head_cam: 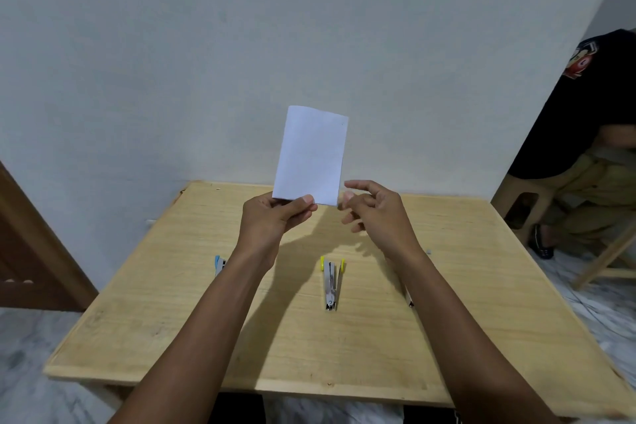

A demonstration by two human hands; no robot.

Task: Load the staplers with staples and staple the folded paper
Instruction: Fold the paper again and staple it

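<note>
My left hand (275, 213) pinches the bottom edge of a folded white paper (311, 155) and holds it upright above the far part of the wooden table (464, 286). My right hand (375, 210) hovers just right of the paper's lower corner, fingers spread, holding nothing. A yellow stapler (331, 282) lies on the table's middle, swung apart. A blue stapler (219, 264) shows partly behind my left forearm. A third stapler (409, 299) is mostly hidden by my right forearm.
A pale wall rises right behind the table. A brown door (31, 251) stands at the left. At the right a person in a black shirt (585, 121) sits on a stool beside a wooden frame. Marble floor surrounds the table.
</note>
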